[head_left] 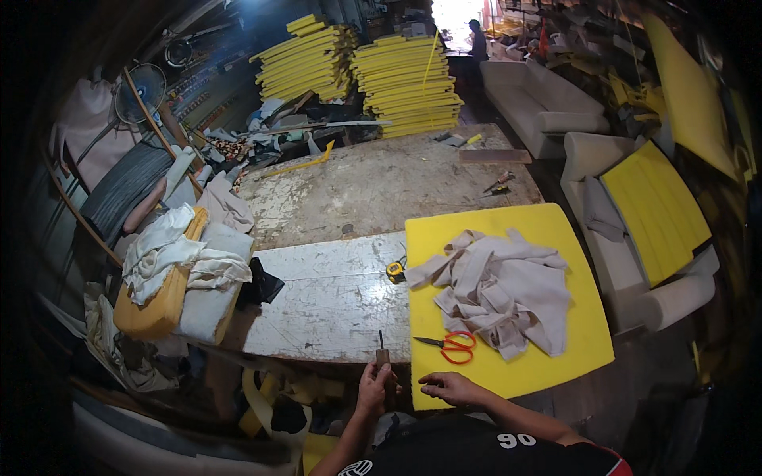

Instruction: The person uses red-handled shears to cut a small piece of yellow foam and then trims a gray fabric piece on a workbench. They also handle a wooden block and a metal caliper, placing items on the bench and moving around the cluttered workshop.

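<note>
My left hand [373,390] is closed around a wooden-handled tool with a thin dark shaft [382,356], which points up and away over the table's front edge. My right hand [448,389] holds nothing; its fingers are loosely bent and apart, over the front left corner of a yellow foam sheet [548,376]. Just beyond it, scissors with orange handles [458,347] lie on the foam, tips toward the left. A crumpled heap of light beige fabric [504,289] covers the foam's middle.
A yellow tape measure [395,272] sits on the worn table [333,305] beside the foam. Padded cushions [151,313] with white cloth are stacked at left. Small tools [500,185] lie farther back. Beige sofas [603,270] stand at right; yellow foam stacks [409,83] rise behind; a person [476,41] is far off.
</note>
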Demonstrator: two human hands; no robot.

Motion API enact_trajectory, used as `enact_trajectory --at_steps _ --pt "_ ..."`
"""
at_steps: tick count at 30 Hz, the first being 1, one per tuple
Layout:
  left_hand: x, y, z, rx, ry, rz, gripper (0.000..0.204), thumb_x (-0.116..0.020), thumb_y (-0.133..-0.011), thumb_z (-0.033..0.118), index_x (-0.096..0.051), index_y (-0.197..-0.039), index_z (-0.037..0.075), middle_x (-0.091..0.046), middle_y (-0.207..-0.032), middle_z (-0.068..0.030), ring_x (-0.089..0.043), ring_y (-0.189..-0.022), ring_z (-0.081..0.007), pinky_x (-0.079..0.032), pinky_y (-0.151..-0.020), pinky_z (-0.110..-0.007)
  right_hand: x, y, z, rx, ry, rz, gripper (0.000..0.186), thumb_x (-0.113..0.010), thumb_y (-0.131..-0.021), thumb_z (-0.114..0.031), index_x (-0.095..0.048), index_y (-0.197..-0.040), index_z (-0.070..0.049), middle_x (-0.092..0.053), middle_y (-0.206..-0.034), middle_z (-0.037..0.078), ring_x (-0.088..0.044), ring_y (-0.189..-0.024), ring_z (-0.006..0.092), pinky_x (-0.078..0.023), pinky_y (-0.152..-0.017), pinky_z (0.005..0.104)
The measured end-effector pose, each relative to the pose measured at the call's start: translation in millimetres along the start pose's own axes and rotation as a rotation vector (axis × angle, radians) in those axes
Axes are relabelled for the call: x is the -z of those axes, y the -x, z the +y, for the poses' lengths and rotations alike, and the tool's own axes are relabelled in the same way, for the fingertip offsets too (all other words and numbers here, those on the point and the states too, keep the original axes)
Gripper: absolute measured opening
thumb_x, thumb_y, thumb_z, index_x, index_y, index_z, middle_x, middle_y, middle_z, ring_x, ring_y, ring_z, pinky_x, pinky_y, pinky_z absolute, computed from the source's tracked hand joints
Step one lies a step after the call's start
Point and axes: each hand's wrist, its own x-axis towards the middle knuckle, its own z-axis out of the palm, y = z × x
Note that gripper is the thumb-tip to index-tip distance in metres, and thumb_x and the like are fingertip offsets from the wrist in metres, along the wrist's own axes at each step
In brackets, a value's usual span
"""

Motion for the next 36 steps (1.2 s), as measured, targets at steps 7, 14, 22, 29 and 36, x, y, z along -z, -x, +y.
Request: enact_trajectory --at_steps 7,14,22,29,36 --pt "-28 49 -65 0.067 -0.230 -0.027 0.035 -0.059 -0.094 0.017 -0.047 -0.124 0.004 -0.059 -0.092 -0.0070 -0.060 -0.077 -0.0145 -0.052 -0.063 -0.030 24 56 66 -0.072 0.178 0.175 0.044 -0.061 -0.091 -0.036 -0.061 -0.118 -0.002 -0.067 -0.109 0.018 -0.065 -0.099 0.0246 -0.050 -0.086 0.0344" --pt "-45 97 -87 0.084 -0.295 -0.194 0.039 -0.058 -0.094 0.015 -0.045 -0.128 0.001 -0.059 -0.089 -0.0068 -0.059 -0.071 -0.0135 -0.050 -0.061 -0.028 11 146 101 -0.109 0.209 0.458 0.039 -0.060 -0.091 -0.030 -0.062 -0.116 0.000 -0.068 -0.103 0.016 -0.066 -0.094 0.0223 -0.051 -0.082 0.0340" --pt "-73 151 -148 0.201 -0.320 -0.289 0.043 -0.059 -0.094 0.018 -0.045 -0.131 0.003 -0.059 -0.085 -0.0063 -0.057 -0.060 -0.0139 -0.049 -0.055 -0.028 -45 298 109 -0.293 0.160 0.583 0.032 -0.060 -0.092 -0.023 -0.063 -0.112 0.001 -0.068 -0.091 0.010 -0.063 -0.081 0.0143 -0.051 -0.071 0.0306" --pt "-115 210 -220 0.343 -0.391 -0.427 0.038 -0.058 -0.094 0.019 -0.047 -0.128 0.004 -0.058 -0.083 -0.0042 -0.056 -0.064 -0.0119 -0.048 -0.056 -0.028 -27 396 202 -0.590 0.085 0.869 0.034 -0.060 -0.088 -0.027 -0.065 -0.111 -0.001 -0.066 -0.108 0.021 -0.063 -0.102 0.0346 -0.049 -0.088 0.0407" --pt "-193 214 -235 0.410 -0.588 -0.465 0.039 -0.059 -0.093 0.019 -0.047 -0.127 0.004 -0.056 -0.087 -0.0030 -0.054 -0.071 -0.0104 -0.047 -0.059 -0.026 -16 500 366 -0.917 0.162 0.855 0.032 -0.062 -0.082 -0.029 -0.069 -0.100 -0.004 -0.067 -0.099 0.021 -0.063 -0.095 0.0394 -0.050 -0.084 0.0435"
